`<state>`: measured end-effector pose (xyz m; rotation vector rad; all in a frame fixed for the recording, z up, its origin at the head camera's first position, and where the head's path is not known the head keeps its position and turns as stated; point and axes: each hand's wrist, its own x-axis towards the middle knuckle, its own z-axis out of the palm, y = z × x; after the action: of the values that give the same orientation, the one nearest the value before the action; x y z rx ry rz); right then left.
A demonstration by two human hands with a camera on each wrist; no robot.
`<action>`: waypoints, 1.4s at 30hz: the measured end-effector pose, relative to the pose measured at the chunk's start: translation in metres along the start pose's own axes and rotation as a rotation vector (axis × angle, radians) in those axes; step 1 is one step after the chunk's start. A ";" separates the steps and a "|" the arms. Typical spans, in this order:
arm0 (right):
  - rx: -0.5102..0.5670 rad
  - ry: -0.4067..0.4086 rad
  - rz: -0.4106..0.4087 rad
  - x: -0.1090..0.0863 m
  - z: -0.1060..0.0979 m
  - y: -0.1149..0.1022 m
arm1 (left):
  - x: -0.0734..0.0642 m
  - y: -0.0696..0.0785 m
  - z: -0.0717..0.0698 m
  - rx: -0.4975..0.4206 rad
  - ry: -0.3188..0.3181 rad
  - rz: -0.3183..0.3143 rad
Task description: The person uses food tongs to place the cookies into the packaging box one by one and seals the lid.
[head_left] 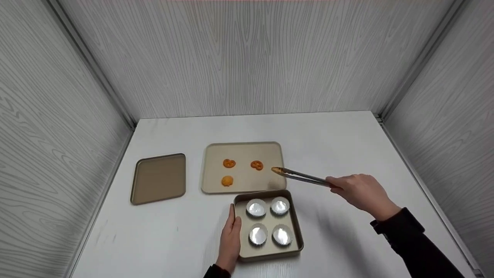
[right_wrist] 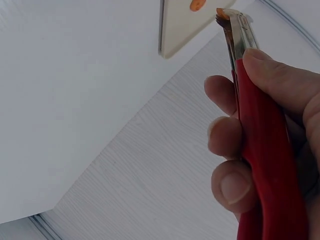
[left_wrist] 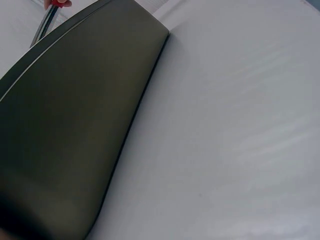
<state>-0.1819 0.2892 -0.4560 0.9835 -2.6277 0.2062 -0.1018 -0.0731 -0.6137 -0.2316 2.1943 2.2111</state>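
My right hand [head_left: 362, 193] grips metal tongs [head_left: 305, 177] by their red handle [right_wrist: 265, 145]. The tong tips hover over the right edge of a beige baking tray [head_left: 243, 149]; something orange-brown shows at them, too small to make out. On that tray lie two pretzel-shaped orange cookies, one on the left [head_left: 229, 163] and one further right [head_left: 257, 165], and a rounder orange cookie [head_left: 227, 180]. With thumb at the rim, my left hand [head_left: 230, 239] holds the left wall of a deep square pan [head_left: 269, 253]. Several silvery baking cups [head_left: 258, 234] stand inside it.
A shallow brown square tray [head_left: 160, 178] lies at the left on the white table [head_left: 154, 239]. The deep pan sits right against the beige tray's front edge. Grey wood-grain panels [head_left: 251, 58] enclose the table at the back and both sides.
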 end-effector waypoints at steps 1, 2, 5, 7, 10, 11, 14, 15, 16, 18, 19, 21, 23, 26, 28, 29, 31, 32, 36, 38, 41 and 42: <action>0.001 0.017 -0.010 -0.002 -0.002 -0.001 | 0.000 0.000 0.000 0.008 0.000 -0.005; 0.000 0.030 -0.020 -0.004 -0.005 -0.002 | 0.000 0.000 0.000 0.018 0.001 -0.009; 0.006 0.076 -0.055 -0.011 -0.010 -0.004 | 0.000 0.001 0.000 0.035 -0.001 -0.017; 0.019 0.089 -0.073 -0.015 -0.014 -0.005 | 0.000 0.002 0.000 0.045 -0.003 -0.020; 0.037 0.081 -0.095 -0.019 -0.020 -0.008 | 0.000 0.003 0.000 0.038 -0.004 -0.017; 0.040 0.074 -0.101 -0.020 -0.022 -0.009 | 0.000 0.002 0.000 0.038 -0.004 -0.015; 0.041 0.046 -0.116 -0.024 -0.026 -0.012 | 0.000 0.002 0.000 0.036 0.001 -0.010; 0.044 0.036 -0.119 -0.025 -0.027 -0.013 | 0.000 0.002 0.000 0.035 0.001 -0.007; 0.042 0.025 -0.121 -0.026 -0.027 -0.014 | 0.001 0.001 0.000 0.034 0.003 -0.006; 0.036 0.014 -0.130 -0.028 -0.028 -0.016 | 0.001 0.001 0.000 0.032 0.004 -0.004; 0.032 0.012 -0.133 -0.029 -0.028 -0.017 | 0.001 0.000 0.000 0.030 0.005 -0.004; 0.023 0.015 -0.146 -0.031 -0.027 -0.017 | 0.001 0.000 0.000 0.032 0.007 -0.003; 0.012 0.021 -0.161 -0.032 -0.026 -0.018 | 0.001 -0.001 0.000 0.036 0.010 -0.002; -0.006 0.019 -0.177 -0.034 -0.024 -0.019 | 0.001 -0.001 0.000 0.042 0.014 -0.004; -0.018 0.008 -0.184 -0.034 -0.023 -0.020 | 0.001 -0.001 0.000 0.047 0.013 -0.006; -0.026 0.000 -0.187 -0.034 -0.023 -0.020 | 0.001 -0.001 0.000 0.049 0.013 -0.007; -0.038 -0.013 -0.187 -0.035 -0.021 -0.022 | 0.000 -0.001 -0.001 0.043 0.009 -0.003; -0.044 -0.017 -0.188 -0.035 -0.021 -0.022 | 0.000 -0.001 -0.001 0.037 0.005 0.001; -0.061 -0.025 -0.191 -0.034 -0.019 -0.025 | -0.001 0.000 -0.001 0.012 -0.013 0.013; -0.076 -0.028 -0.192 -0.033 -0.018 -0.026 | -0.001 0.000 -0.001 0.008 -0.021 0.014; -0.105 -0.038 -0.199 -0.032 -0.017 -0.029 | -0.001 -0.001 -0.001 0.009 -0.024 0.007; -0.117 -0.039 -0.203 -0.032 -0.017 -0.030 | -0.001 -0.001 -0.002 0.011 -0.025 0.005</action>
<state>-0.1356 0.2904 -0.4508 1.2138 -2.5195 -0.0144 -0.1009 -0.0745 -0.6148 -0.1983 2.1961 2.1913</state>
